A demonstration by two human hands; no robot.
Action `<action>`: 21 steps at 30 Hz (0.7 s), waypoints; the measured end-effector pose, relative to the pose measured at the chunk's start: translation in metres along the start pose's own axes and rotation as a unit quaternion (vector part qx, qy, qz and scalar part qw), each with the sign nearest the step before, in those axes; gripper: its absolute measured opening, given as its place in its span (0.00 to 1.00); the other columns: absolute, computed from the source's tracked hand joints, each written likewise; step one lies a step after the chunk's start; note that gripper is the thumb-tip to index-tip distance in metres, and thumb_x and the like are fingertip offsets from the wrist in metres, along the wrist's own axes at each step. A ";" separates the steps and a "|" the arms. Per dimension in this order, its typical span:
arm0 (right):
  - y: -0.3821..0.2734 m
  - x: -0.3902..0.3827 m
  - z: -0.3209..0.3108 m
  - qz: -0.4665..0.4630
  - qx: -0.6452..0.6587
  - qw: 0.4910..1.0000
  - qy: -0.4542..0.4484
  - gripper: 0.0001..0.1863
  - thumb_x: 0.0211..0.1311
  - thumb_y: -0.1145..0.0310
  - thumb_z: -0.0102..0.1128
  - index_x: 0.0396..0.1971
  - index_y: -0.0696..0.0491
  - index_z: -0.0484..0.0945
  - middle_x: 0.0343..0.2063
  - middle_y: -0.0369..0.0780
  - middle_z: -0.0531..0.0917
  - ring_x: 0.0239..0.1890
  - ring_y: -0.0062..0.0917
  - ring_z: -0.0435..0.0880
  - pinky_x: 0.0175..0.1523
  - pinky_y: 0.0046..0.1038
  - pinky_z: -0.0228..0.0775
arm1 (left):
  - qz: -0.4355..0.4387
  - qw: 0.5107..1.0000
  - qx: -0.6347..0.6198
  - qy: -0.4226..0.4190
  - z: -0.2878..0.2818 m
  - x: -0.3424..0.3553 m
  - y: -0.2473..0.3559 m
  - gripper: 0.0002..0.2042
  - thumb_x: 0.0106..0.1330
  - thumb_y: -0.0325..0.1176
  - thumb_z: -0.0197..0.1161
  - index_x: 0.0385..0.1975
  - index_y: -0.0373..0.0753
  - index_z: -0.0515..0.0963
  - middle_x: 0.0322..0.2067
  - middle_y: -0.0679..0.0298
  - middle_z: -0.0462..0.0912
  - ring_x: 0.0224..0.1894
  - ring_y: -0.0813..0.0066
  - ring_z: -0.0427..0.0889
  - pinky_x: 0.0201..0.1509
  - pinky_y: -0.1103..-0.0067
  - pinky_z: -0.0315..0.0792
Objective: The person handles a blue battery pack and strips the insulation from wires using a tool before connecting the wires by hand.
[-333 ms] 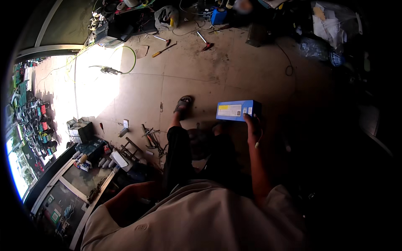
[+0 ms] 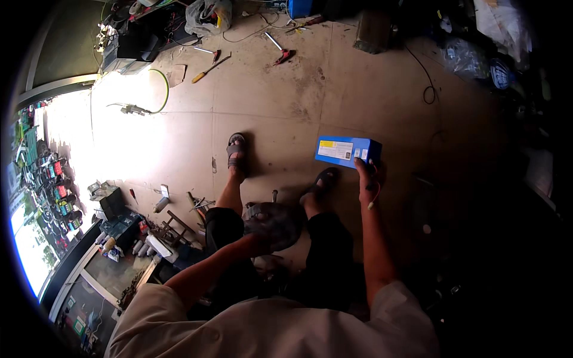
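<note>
- Far left, 9 o'clock: racks of small colourful packaged goods (image 2: 57, 179) along a bright shopfront, too small to identify.
- 7 o'clock: glass-topped display counter (image 2: 107, 277) with small items inside, contents blurred. On top of it a cluster of small tools and pale cylindrical parts (image 2: 149, 235).
- 11 o'clock: green hose (image 2: 160, 89) on the sunlit tiled floor (image 2: 358, 89), yellow-handled screwdriver (image 2: 209, 68) beside it, red-handled tool (image 2: 280, 52) further right.
- 12 o'clock: crumpled clear plastic bag (image 2: 206, 15), something yellow inside, can't tell what.
- Centre: left hand (image 2: 271, 224) closed around a dark rounded object (image 2: 280, 230) over the knees. Looks like a dark lump or cloth; exact kind unclear. Grip appears full, fingers wrapped.
- Two sandalled feet (image 2: 237, 152) flat on the floor, person seated.
- 2 o'clock from centre: right hand (image 2: 367, 179) pinching the lower right corner of a blue rectangular box with a pale label (image 2: 346, 150), held out above the floor, label up, clear of everything else.
- Handling judgement: box looks rigid, smooth-wrapped, so likely slippery. One-corner pinch is weak if it's dense. Better hold is across the short sides or palm under the base.
- 1–3 o'clock: dark cluttered area, black looped cable (image 2: 427, 89), clear bags (image 2: 462, 56). Contents not readable.
</note>
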State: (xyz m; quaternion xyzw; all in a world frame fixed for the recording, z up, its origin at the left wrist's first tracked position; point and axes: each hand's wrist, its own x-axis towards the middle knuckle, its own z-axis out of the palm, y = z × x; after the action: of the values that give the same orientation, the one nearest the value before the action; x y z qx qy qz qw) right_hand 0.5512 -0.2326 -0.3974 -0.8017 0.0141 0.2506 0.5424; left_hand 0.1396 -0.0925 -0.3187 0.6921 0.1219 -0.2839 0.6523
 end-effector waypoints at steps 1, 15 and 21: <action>0.015 0.018 0.000 -0.020 -0.030 0.999 0.026 0.34 0.53 0.59 0.80 0.51 0.64 0.72 0.46 0.45 0.78 0.48 0.29 0.78 0.55 0.32 0.74 | 0.024 0.995 0.098 0.019 0.031 0.037 -0.060 0.15 0.65 0.37 0.67 0.48 0.37 0.82 0.37 0.49 0.85 0.40 0.52 0.86 0.44 0.66 0.80; 0.175 0.105 0.047 -0.053 -0.220 0.971 0.073 0.35 0.53 0.60 0.80 0.54 0.61 0.69 0.43 0.44 0.81 0.43 0.24 0.81 0.52 0.29 0.76 | -0.271 0.902 0.288 -0.172 0.051 0.217 -0.254 0.48 0.47 0.43 0.78 0.72 0.45 0.62 0.57 0.51 0.78 0.60 0.52 0.79 0.55 0.54 0.77; 0.172 0.125 0.051 -0.076 -0.084 0.993 0.012 0.35 0.50 0.62 0.80 0.53 0.60 0.70 0.41 0.45 0.85 0.39 0.29 0.86 0.47 0.32 0.79 | -0.219 0.812 0.215 -0.497 0.016 0.280 -0.303 0.47 0.49 0.52 0.77 0.70 0.38 0.65 0.46 0.50 0.85 0.46 0.55 0.86 0.47 0.63 0.81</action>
State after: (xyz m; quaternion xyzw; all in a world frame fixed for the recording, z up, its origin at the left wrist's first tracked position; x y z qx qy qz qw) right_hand 0.5899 -0.2270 -0.6124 -0.8463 -0.0616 0.1987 0.4903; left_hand 0.1993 -0.1288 -0.7260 0.5342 -0.1343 -0.7434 0.3794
